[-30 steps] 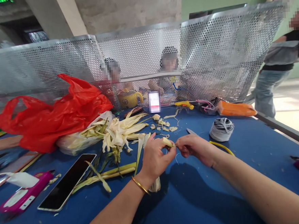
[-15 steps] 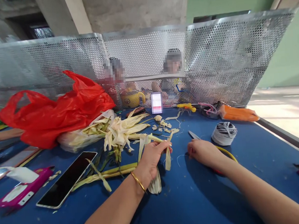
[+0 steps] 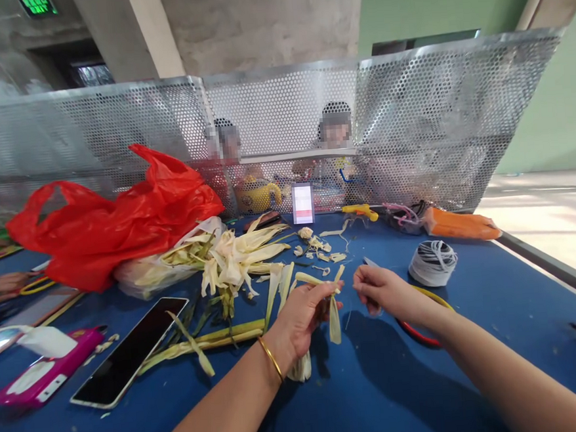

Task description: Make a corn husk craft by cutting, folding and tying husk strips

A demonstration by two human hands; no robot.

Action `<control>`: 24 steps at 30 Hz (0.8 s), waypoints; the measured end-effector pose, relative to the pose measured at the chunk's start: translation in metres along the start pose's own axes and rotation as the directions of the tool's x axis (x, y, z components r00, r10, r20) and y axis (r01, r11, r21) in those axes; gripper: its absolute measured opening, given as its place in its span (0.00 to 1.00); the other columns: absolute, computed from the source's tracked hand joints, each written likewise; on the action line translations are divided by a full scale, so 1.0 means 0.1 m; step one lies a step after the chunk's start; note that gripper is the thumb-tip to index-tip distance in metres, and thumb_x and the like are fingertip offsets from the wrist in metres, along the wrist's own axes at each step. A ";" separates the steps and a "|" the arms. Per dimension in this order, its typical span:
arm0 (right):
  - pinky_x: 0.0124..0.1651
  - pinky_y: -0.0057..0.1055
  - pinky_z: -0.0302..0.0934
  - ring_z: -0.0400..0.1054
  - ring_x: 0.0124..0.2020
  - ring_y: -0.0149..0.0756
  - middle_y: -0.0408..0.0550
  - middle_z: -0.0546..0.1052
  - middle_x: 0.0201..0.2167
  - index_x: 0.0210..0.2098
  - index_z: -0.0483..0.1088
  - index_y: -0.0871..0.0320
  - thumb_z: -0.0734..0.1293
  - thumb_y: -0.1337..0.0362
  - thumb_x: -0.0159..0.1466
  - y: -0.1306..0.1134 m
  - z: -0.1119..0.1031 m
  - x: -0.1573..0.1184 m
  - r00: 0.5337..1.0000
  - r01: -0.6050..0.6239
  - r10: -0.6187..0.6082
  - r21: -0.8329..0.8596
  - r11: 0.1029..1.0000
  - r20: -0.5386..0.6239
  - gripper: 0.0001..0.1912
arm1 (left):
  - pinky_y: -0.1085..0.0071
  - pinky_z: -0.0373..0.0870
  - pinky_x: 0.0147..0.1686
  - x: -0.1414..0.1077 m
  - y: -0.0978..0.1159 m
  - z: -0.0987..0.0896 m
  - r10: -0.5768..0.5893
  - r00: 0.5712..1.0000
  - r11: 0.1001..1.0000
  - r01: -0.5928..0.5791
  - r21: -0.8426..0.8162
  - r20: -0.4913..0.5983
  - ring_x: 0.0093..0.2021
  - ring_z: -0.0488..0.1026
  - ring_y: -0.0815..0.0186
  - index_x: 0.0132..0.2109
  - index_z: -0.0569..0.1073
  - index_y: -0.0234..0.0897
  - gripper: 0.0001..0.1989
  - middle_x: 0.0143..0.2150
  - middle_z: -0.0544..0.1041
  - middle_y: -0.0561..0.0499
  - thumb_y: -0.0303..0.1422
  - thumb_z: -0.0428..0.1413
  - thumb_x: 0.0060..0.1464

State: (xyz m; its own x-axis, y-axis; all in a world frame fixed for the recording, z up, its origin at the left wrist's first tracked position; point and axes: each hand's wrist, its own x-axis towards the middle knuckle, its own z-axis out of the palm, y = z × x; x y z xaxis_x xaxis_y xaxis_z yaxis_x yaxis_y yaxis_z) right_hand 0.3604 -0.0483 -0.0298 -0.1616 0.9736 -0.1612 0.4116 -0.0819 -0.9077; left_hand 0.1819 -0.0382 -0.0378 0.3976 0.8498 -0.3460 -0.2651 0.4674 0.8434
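Note:
My left hand pinches a folded strip of pale corn husk near the middle of the blue table, with its ends sticking out past the fingers. Just to the right, my right hand is closed, thumb against fingers; a thin thread seems to run near it, too fine to follow. Under my right wrist lie scissors with red and yellow handles. A ball of white string sits beyond that wrist. A pile of husks lies left of my hands.
A red plastic bag, a black-screened phone and a magenta glue gun are on the left. An orange packet and a yellow tool lie by the perforated metal screen. Another person's hand shows at far left.
Both hands have risen slightly from the table. My left hand has shifted right with the husk strip, and my right hand has come closer to it. The view has tilted up a little.

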 end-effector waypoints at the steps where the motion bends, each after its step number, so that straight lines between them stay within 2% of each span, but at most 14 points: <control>1: 0.18 0.23 0.53 0.59 0.13 0.24 0.34 0.65 0.17 0.26 0.59 0.56 0.62 0.62 0.59 -0.01 0.01 -0.01 1.000 0.005 -0.005 0.017 1.000 -0.010 0.08 | 0.79 0.63 0.25 -0.01 0.00 0.01 -0.022 1.000 1.000 0.022 -0.013 0.007 0.26 0.70 0.73 0.33 0.79 0.32 0.13 0.30 0.77 0.50 0.35 0.67 0.38; 5: 0.15 0.21 0.43 0.53 0.12 0.20 0.34 0.66 0.17 0.26 0.62 0.57 0.65 0.60 0.55 -0.05 0.03 -0.04 1.000 0.015 -0.015 0.141 0.990 -0.002 0.08 | 0.79 0.66 0.25 -0.03 -0.02 0.02 -0.142 0.989 0.987 0.145 -0.065 0.039 0.26 0.72 0.71 0.32 0.78 0.31 0.09 0.26 0.77 0.49 0.30 0.65 0.40; 8: 0.15 0.21 0.39 0.51 0.12 0.19 0.35 0.67 0.18 0.26 0.63 0.58 0.65 0.59 0.53 -0.08 0.07 -0.06 1.000 0.014 -0.014 0.226 0.974 0.001 0.09 | 0.76 0.71 0.29 -0.04 -0.05 0.03 -0.195 0.977 0.973 0.204 -0.106 0.091 0.29 0.75 0.69 0.34 0.78 0.30 0.06 0.31 0.79 0.47 0.28 0.61 0.45; 11: 0.15 0.22 0.39 0.51 0.13 0.19 0.36 0.68 0.19 0.27 0.64 0.59 0.66 0.60 0.52 -0.10 0.10 -0.08 1.000 0.021 -0.024 0.281 0.959 0.008 0.08 | 0.74 0.73 0.32 -0.04 -0.07 0.03 -0.198 0.972 0.971 0.212 -0.114 0.122 0.29 0.75 0.68 0.33 0.77 0.29 0.05 0.31 0.79 0.47 0.27 0.59 0.48; 15: 0.16 0.23 0.39 0.49 0.14 0.19 0.36 0.67 0.20 0.32 0.68 0.60 0.67 0.58 0.53 -0.12 0.06 -0.09 0.999 0.006 -0.017 0.274 0.962 0.037 0.12 | 0.74 0.72 0.30 -0.02 -0.06 0.02 -0.157 0.986 0.981 0.163 -0.109 0.060 0.23 0.72 0.70 0.29 0.76 0.29 0.03 0.24 0.75 0.50 0.26 0.59 0.47; 17: 0.18 0.23 0.41 0.49 0.15 0.21 0.36 0.66 0.19 0.34 0.70 0.60 0.67 0.58 0.53 -0.11 0.00 -0.09 0.997 0.012 -0.024 0.175 0.984 0.069 0.13 | 0.75 0.71 0.28 0.00 -0.04 0.01 -0.107 0.994 0.990 0.107 -0.092 0.010 0.22 0.71 0.71 0.28 0.75 0.30 0.03 0.23 0.74 0.51 0.27 0.60 0.45; 20: 0.23 0.25 0.49 0.55 0.20 0.26 0.37 0.66 0.19 0.28 0.70 0.58 0.66 0.62 0.54 -0.12 -0.09 -0.10 0.993 0.117 -0.111 -0.160 0.980 0.045 0.06 | 0.76 0.69 0.27 0.02 -0.04 -0.01 -0.017 0.998 0.999 0.015 -0.032 -0.059 0.23 0.71 0.71 0.29 0.75 0.31 0.06 0.23 0.75 0.51 0.30 0.63 0.43; 22: 0.29 0.26 0.53 0.60 0.25 0.30 0.40 0.70 0.22 0.26 0.69 0.57 0.64 0.64 0.57 -0.14 -0.12 -0.14 0.972 0.216 -0.233 -0.377 0.901 0.000 0.06 | 0.76 0.68 0.26 0.04 -0.04 -0.01 0.028 0.994 1.000 -0.027 0.003 -0.109 0.22 0.71 0.71 0.28 0.75 0.31 0.08 0.23 0.75 0.51 0.32 0.64 0.41; 24: 0.33 0.28 0.55 0.64 0.30 0.32 0.43 0.73 0.27 0.28 0.69 0.57 0.61 0.64 0.61 -0.18 -0.11 -0.18 0.934 0.302 -0.358 -0.508 0.807 -0.013 0.08 | 0.76 0.68 0.26 0.05 -0.06 -0.01 0.053 0.989 0.998 -0.049 0.034 -0.138 0.22 0.71 0.71 0.27 0.75 0.32 0.08 0.23 0.75 0.51 0.32 0.64 0.40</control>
State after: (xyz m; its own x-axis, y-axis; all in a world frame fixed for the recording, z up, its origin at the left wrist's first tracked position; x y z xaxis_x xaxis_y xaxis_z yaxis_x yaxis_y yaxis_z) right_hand 0.3660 -0.0618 -0.0061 -0.2869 0.9411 0.1789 0.7385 0.3362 -0.5844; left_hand 0.1843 -0.0359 -0.0449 0.2577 0.8990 -0.3540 -0.2541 0.4166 0.8729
